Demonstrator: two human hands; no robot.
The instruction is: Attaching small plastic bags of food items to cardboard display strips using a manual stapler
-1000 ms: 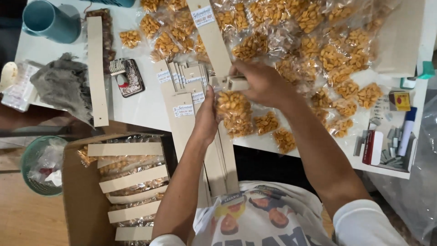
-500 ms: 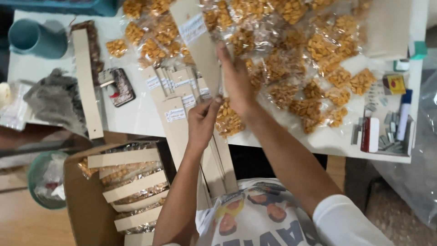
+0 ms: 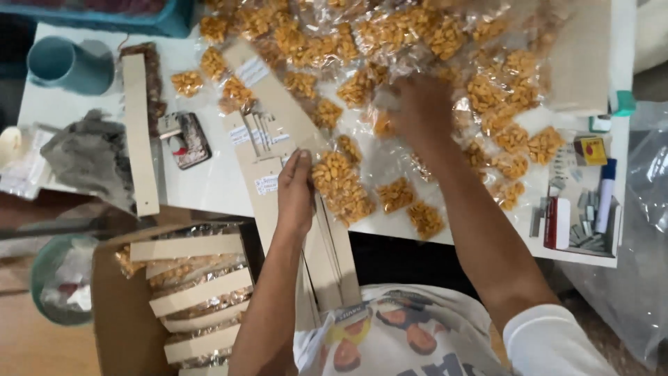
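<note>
The head view looked down on a white table (image 3: 209, 184) strewn with small clear snack packets (image 3: 417, 42) of orange-yellow pieces; the left hand (image 3: 296, 191) lay flat on a long cardboard strip (image 3: 275, 104) that ran aslant from the far side of the table toward the person's lap, its fingers held straight and together, pressing the strip down rather than curled about it; one filled packet (image 3: 341, 184) lay just beside that hand, touching the strip's right edge; more strips (image 3: 327, 257) were stacked under and beside the first, reaching over the table's near edge. The right hand (image 3: 421, 104) was stretched farther out over the heap of packets, blurred; I could not tell whether its fingers were apart or closed on a packet. A separate cardboard strip (image 3: 139, 139) lay alone at the left of the table, near a teal cup (image 3: 66, 63) and a crumpled grey bag (image 3: 90, 157); a small dark tray (image 3: 188, 139) sat between that strip and the slanted one. At the right edge stood a red-and-white stapler (image 3: 557, 223) among loose staple bars, with a blue-capped marker (image 3: 605, 191) just beside them. Below the table at the left, an open cardboard box (image 3: 115, 306) held finished strips with packets fixed along them, laid in rows.
</note>
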